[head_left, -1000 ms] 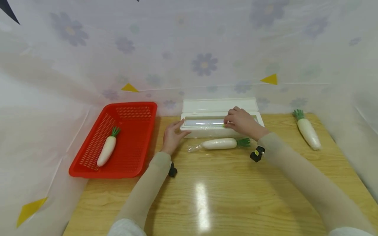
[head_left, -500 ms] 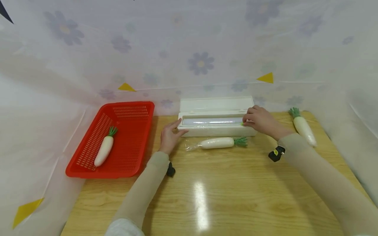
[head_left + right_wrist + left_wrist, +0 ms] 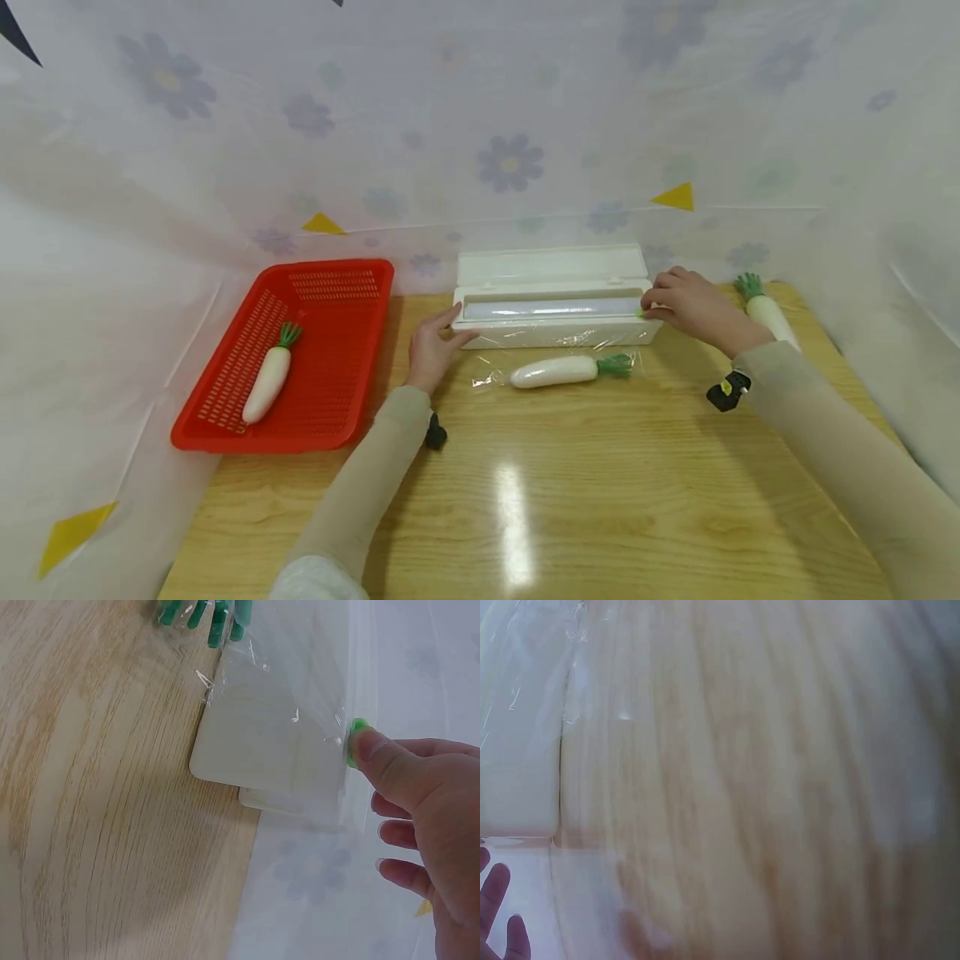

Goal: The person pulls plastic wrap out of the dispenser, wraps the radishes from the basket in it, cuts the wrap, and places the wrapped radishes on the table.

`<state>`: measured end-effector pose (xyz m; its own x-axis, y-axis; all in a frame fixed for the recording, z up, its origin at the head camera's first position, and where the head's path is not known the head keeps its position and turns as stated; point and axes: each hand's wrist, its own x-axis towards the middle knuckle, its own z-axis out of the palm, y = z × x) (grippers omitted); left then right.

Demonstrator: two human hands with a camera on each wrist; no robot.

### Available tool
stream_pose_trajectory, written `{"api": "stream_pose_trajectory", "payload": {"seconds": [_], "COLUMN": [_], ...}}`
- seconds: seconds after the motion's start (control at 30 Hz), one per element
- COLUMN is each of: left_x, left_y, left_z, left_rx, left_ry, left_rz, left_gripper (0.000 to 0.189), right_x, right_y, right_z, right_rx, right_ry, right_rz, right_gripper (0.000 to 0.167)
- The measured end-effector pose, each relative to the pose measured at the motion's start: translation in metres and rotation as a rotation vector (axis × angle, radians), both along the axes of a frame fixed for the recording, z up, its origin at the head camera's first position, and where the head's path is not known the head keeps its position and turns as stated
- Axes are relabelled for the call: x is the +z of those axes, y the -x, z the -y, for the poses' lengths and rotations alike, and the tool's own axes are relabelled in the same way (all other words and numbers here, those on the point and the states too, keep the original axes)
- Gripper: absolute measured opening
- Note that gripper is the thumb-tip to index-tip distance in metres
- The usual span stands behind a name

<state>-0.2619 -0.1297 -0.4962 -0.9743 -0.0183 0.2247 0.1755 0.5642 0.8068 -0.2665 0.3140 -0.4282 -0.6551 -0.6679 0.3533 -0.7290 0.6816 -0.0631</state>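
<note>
A white cling film dispenser box (image 3: 555, 335) stands with its lid raised, and a roll of film (image 3: 555, 308) lies inside. My left hand (image 3: 431, 346) holds the box's left end, with the thumb along the front and fingers at the corner. At the right end, my right hand (image 3: 697, 308) pinches a small green slide cutter (image 3: 357, 739) on the front edge between thumb and forefinger; its other fingers are loosely bent. Clear film (image 3: 487, 375) hangs from the front onto the table, around a white radish (image 3: 555, 372) with green stalks.
On the left stands a red plastic basket (image 3: 348, 400) with one white radish (image 3: 267, 385) inside. Another radish (image 3: 768, 315) lies at the right back, partly behind the right forearm. A flowered white sheet (image 3: 420, 100) rises behind the wooden table (image 3: 600, 492).
My right hand has slid the green cutter rightward along the box's front edge to its right end. The film by the radish lies more loosely spread. My left hand has kept its place.
</note>
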Motion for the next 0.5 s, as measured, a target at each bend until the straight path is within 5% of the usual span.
{"api": "stream_pose_trajectory", "payload": {"seconds": [0.5], "left_x": [0.001], "left_y": [0.000], "left_z": [-0.002], "left_rx": [0.015], "left_ry": [-0.008], "left_rz": [0.016], "left_gripper": [0.067], "right_x": [0.002], "right_y": [0.001], "right_z": [-0.014], "right_rx": [-0.032], "right_ry": [-0.038], "right_rz": [0.018], "right_gripper": [0.016]}}
